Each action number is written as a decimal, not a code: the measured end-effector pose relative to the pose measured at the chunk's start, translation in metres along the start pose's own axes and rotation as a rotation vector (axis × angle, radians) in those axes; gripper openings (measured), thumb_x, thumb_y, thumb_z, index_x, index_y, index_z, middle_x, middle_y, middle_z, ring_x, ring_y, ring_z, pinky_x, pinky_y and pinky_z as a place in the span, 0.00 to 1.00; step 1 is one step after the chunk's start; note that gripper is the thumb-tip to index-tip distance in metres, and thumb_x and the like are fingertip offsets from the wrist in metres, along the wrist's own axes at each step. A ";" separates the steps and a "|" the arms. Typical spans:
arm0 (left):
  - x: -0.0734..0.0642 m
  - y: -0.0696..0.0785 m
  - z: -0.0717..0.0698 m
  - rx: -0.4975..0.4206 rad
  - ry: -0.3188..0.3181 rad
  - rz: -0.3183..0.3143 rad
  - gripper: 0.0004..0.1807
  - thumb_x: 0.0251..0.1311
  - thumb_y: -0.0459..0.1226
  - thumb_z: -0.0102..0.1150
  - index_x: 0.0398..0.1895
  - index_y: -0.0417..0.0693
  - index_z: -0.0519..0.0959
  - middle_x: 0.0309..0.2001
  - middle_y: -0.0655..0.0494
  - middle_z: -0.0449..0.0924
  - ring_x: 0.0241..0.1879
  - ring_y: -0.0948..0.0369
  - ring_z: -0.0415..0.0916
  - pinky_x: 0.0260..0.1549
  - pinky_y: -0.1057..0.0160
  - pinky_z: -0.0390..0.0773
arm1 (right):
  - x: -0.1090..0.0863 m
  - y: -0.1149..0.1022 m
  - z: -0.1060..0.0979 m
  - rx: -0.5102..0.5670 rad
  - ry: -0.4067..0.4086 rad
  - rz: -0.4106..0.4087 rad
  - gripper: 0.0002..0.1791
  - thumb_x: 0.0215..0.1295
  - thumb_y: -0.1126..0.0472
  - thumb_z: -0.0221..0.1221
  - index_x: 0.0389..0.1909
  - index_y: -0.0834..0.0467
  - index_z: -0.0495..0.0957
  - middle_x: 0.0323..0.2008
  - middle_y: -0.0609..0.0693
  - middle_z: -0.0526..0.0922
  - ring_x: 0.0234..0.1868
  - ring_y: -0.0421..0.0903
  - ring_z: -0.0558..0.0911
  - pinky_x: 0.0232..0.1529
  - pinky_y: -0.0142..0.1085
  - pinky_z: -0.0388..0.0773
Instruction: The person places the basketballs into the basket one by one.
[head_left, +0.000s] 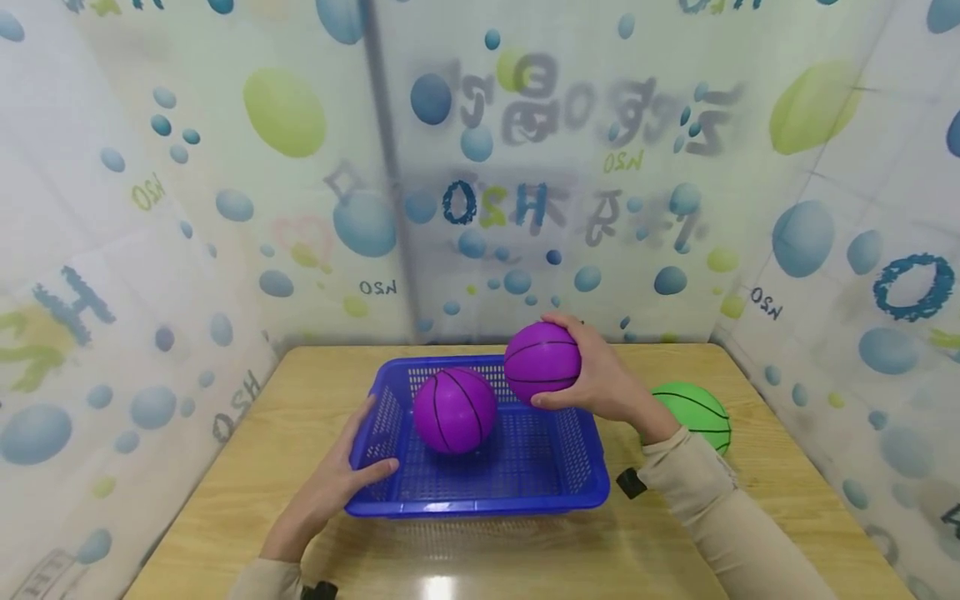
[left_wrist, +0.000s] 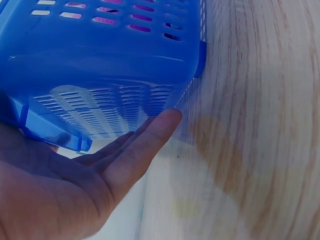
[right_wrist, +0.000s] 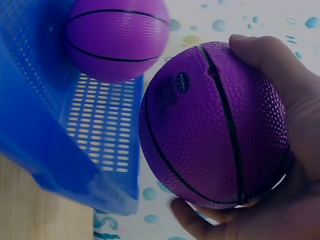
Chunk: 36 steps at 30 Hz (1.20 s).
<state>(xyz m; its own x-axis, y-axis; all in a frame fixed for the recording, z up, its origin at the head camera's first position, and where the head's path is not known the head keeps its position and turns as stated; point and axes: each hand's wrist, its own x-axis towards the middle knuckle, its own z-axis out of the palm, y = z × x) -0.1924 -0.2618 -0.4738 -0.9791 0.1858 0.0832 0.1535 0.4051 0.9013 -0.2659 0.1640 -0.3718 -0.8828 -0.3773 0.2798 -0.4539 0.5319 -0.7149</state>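
Note:
A blue plastic basket [head_left: 480, 507] with slotted walls sits on the table. Inside it, toward the left, lies a purple ball [head_left: 454, 410] with black basketball lines. My left hand [head_left: 337, 479] holds the basket's left side, its thumb over the rim; in the left wrist view its fingers [left_wrist: 145, 145] extend along the outer wall. Above the basket's back right part, my right hand [head_left: 600, 375] grips a second purple ball [head_left: 542, 363] between thumb and fingers. In the right wrist view this ball [right_wrist: 200, 130] shows a small dark logo and is apart from the other.
To the right of the basket, a green ball [head_left: 693, 412] with black lines rests on the wooden table [head_left: 247, 467], partly behind my right forearm. Curtains [head_left: 300, 208] with blue and green dots hang behind the table and on both sides.

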 end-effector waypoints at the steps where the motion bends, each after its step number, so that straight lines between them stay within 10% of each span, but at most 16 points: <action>1: 0.000 0.000 0.000 0.003 0.002 0.004 0.60 0.69 0.42 0.75 0.94 0.60 0.45 0.92 0.39 0.41 0.87 0.30 0.42 0.80 0.21 0.44 | 0.000 0.001 0.001 -0.002 -0.005 0.005 0.65 0.50 0.46 0.88 0.87 0.43 0.60 0.75 0.64 0.70 0.64 0.67 0.82 0.56 0.59 0.89; 36: 0.001 0.002 0.002 -0.009 -0.003 -0.027 0.61 0.67 0.42 0.76 0.94 0.64 0.45 0.92 0.40 0.39 0.88 0.30 0.40 0.79 0.19 0.44 | -0.015 0.017 0.000 -0.126 -0.025 0.080 0.62 0.65 0.42 0.79 0.91 0.41 0.51 0.87 0.64 0.53 0.82 0.72 0.64 0.73 0.78 0.67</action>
<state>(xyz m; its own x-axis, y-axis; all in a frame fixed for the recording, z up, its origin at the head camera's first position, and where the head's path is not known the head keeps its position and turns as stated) -0.1926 -0.2586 -0.4727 -0.9824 0.1779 0.0570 0.1254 0.4020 0.9070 -0.2605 0.1784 -0.3884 -0.9143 -0.3475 0.2081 -0.3950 0.6514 -0.6478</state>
